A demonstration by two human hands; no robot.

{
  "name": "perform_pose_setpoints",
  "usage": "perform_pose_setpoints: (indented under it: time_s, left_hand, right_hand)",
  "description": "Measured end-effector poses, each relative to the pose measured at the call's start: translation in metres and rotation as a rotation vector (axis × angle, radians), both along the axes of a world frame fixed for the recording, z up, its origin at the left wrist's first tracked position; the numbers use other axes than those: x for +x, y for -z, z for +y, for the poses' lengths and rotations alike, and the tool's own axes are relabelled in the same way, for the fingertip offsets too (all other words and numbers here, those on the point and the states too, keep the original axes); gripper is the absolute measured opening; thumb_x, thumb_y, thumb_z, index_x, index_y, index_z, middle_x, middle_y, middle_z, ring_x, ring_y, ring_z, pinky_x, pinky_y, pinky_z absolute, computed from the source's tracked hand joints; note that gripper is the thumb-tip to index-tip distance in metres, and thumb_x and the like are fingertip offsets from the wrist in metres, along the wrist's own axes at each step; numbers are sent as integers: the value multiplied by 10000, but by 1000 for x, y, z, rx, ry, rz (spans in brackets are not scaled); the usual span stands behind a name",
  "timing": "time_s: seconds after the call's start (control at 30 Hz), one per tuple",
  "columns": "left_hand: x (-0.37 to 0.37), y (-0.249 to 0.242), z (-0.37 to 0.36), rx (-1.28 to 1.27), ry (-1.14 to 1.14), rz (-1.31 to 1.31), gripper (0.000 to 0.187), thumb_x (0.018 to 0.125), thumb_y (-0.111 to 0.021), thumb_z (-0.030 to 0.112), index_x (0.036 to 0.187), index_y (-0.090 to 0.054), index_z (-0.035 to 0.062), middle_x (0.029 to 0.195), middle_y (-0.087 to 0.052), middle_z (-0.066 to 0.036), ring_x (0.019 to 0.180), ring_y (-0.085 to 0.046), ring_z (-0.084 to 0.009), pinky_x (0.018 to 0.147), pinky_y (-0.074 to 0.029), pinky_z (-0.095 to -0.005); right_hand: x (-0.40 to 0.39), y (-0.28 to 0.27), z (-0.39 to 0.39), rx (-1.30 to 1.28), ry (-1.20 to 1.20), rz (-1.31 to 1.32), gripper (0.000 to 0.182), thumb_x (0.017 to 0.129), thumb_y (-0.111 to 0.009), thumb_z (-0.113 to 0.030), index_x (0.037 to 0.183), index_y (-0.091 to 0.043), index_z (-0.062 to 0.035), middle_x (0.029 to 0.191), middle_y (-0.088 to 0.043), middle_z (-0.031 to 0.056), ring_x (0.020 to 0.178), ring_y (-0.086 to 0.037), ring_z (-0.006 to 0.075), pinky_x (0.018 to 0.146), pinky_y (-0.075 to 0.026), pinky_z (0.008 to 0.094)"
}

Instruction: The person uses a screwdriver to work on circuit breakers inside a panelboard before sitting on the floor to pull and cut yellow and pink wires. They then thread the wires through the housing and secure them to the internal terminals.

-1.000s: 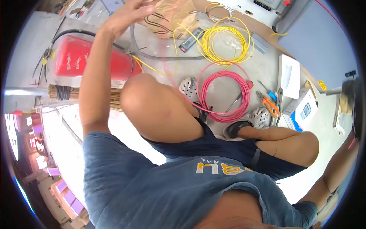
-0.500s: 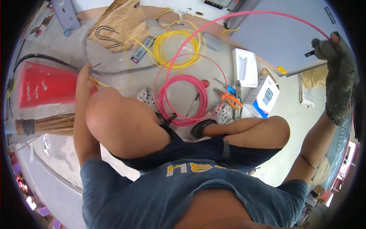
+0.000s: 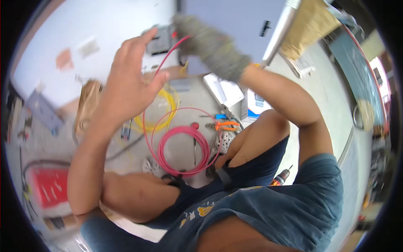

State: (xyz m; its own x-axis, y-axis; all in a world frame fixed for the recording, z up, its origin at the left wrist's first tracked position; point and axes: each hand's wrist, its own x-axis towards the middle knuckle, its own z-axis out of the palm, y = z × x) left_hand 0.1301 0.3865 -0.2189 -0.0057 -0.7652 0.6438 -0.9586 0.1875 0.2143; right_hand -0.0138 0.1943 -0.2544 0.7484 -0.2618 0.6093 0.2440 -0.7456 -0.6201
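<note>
My right hand (image 3: 212, 48), in a grey work glove and smeared by motion, is raised in front of the wall and closed on a pink wire (image 3: 170, 50). From there the wire curves down to its coil (image 3: 204, 145) on the floor between my feet. My bare left hand (image 3: 134, 75) is lifted beside the wire, fingers stretched out and thumb apart, holding nothing. Whether it touches the wire cannot be told. Just beyond both hands, a small grey box (image 3: 159, 44) shows against the wall. A screwdriver (image 3: 194, 145) lies inside the pink coil.
A yellow wire coil (image 3: 171, 103) lies behind the pink one. Orange-handled pliers (image 3: 226, 124), a blue-handled tool (image 3: 219, 116) and white boxes (image 3: 226, 90) are to its right. A power drill (image 3: 280, 178) is by my right leg. A red object (image 3: 50, 187) sits left.
My right hand has swung from the far right to the centre with the pink wire. My left hand has risen from the floor at the left. The view has turned.
</note>
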Motion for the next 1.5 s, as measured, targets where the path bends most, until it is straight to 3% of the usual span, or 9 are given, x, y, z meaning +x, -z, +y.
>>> perform_pose_setpoints:
  time_s: [0.07,0.17,0.23,0.4,0.43,0.57,0.63,1.1,1.5]
  left_hand:
    - [-17,8,-43,-80,68,-147,594,861,-640,155,1389,-396,32,1094,-599,-203,1037,-586,-353,940,-447,-378]
    - [-31,20,-70,142,241,502,473,910,-590,164,1347,-453,46,936,-647,-165,858,-636,-330,801,-495,-374]
    - [-20,23,-77,263,68,262,309,954,-547,184,1238,-561,63,825,-661,-131,735,-644,-299,682,-494,-371]
    - [8,40,-39,374,150,302,219,953,-556,219,1069,-643,54,816,-649,-121,709,-609,-251,645,-474,-339]
    - [11,46,-33,428,254,224,206,943,-569,205,1044,-649,44,823,-639,-117,680,-584,-207,636,-471,-303]
    - [10,78,6,493,270,-18,176,911,-589,189,1016,-644,59,872,-629,-98,789,-612,-243,684,-489,-332]
    - [-6,83,25,759,343,-189,154,870,-615,152,1004,-634,77,945,-614,-80,935,-595,-289,791,-491,-390]
    - [11,54,61,720,225,108,238,901,-578,139,1128,-612,78,1048,-597,-119,1016,-574,-321,877,-475,-415]
    - [-58,121,-10,1149,345,-310,256,861,-595,257,805,-695,28,782,-665,-187,763,-652,-359,677,-517,-475]
  right_hand:
    - [-9,-1,16,-330,182,-55,570,951,-496,-440,1394,-434,-85,1248,-593,137,1043,-608,254,919,-467,370]
    - [-27,-19,16,437,105,172,593,943,-482,-448,1402,-407,-80,1276,-576,148,1104,-586,246,943,-455,378]
    - [-58,-23,-34,-558,120,442,547,915,-526,-432,1316,-509,-60,1209,-613,153,1046,-613,272,917,-473,385]
    - [-138,-18,-165,-146,1122,394,540,897,-508,-546,1000,-695,-49,863,-690,140,812,-642,313,753,-496,397]
    - [-152,-12,-198,480,1126,438,632,879,-467,-635,1060,-686,-70,873,-689,138,796,-650,283,769,-488,397]
    - [-205,80,-345,171,1065,132,805,886,-373,-704,1361,-507,-68,1365,-525,173,1271,-491,289,1040,-390,430]
    - [-193,59,-302,783,1014,122,887,867,-388,-728,1474,-340,-84,1515,-340,155,1386,-335,315,1074,-339,460]
    - [-148,68,-295,681,1059,186,766,772,-475,-801,926,-631,-67,792,-524,63,688,-466,174,618,-445,327]
    - [-217,59,-215,883,617,-95,673,939,-468,-591,1294,-502,-20,1203,-579,117,1117,-562,206,991,-451,355]
